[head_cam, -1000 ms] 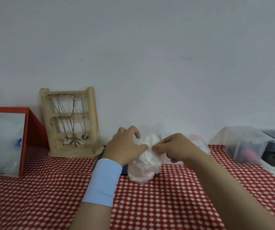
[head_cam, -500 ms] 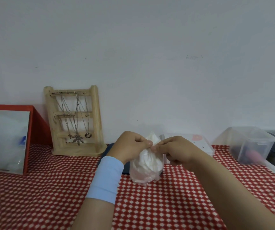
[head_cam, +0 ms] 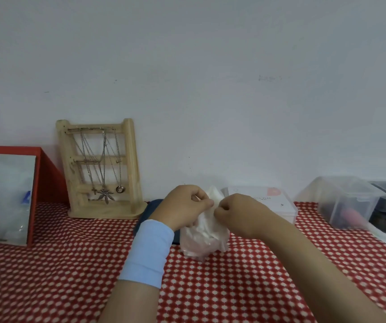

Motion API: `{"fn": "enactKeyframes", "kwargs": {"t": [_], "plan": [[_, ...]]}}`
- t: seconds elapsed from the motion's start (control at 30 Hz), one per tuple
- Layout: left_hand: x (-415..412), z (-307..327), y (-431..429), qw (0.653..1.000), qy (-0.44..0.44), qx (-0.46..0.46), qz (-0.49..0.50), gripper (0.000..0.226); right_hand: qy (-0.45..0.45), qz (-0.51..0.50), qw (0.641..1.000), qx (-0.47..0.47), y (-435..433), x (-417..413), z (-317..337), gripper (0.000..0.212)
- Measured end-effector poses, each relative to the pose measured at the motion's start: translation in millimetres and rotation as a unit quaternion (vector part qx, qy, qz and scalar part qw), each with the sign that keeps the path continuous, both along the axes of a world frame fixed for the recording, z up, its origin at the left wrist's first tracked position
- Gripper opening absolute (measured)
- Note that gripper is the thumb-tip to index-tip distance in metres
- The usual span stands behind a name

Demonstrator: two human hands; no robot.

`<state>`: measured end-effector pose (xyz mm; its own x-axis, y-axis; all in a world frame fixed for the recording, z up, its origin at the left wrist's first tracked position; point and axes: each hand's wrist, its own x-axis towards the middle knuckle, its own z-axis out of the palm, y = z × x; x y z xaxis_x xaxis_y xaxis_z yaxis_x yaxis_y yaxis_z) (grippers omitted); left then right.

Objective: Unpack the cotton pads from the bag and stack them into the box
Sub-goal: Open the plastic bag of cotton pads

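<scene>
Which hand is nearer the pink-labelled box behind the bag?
Right. The right hand pinches the bag top just in front of the box's left end; the left hand pinches from the bag's other side, farther left.

Both hands (head_cam: pixel 213 209) pinch the bag (head_cam: pixel 202 238) top over the checked cloth (head_cam: pixel 47 276).

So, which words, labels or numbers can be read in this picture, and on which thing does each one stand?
"...PUFF", its beginning blurred: on the white label of the clear plastic box.
Small marks below that line: too small to read.
No other text shows.
</scene>
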<state>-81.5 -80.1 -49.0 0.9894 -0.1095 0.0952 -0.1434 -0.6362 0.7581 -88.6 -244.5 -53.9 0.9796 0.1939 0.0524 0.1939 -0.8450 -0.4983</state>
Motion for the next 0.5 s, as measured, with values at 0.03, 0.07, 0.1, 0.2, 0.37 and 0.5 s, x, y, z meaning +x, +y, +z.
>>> {"fn": "enactKeyframes", "kwargs": {"t": [0.03, 0.07, 0.1, 0.2, 0.37, 0.5], "plan": [[-1.0, 1.5, 0.2, 1.000, 0.007, -0.006, 0.003, 0.015, -0.020, -0.004, 1.000, -0.003, -1.1, 0.4, -0.8, 0.034], [-1.7, 3.0, 0.5, 1.000, 0.013, -0.011, 0.008, 0.016, -0.039, -0.011, 0.999, 0.005, -2.8, 1.5, -0.7, 0.030], [-2.4, 4.2, 0.9, 1.000, 0.018, -0.013, 0.013, 0.018, -0.049, -0.016, 0.998, 0.030, -4.5, 2.8, 0.2, 0.026], [-4.3, 6.8, 1.6, 0.999, 0.036, -0.024, 0.019, 0.019, -0.027, -0.014, 0.988, 0.152, -8.5, 4.1, 3.8, 0.015], [-4.4, 9.8, 2.9, 0.998, 0.048, 0.010, 0.048, 0.031, 0.072, -0.018, 0.958, 0.275, -3.6, 1.6, -2.6, 0.015], [-1.8, 7.3, 7.1, 0.998, 0.041, 0.019, 0.035, 0.022, 0.144, -0.021, 0.934, 0.326, -5.2, 3.9, -6.3, 0.018]]}}
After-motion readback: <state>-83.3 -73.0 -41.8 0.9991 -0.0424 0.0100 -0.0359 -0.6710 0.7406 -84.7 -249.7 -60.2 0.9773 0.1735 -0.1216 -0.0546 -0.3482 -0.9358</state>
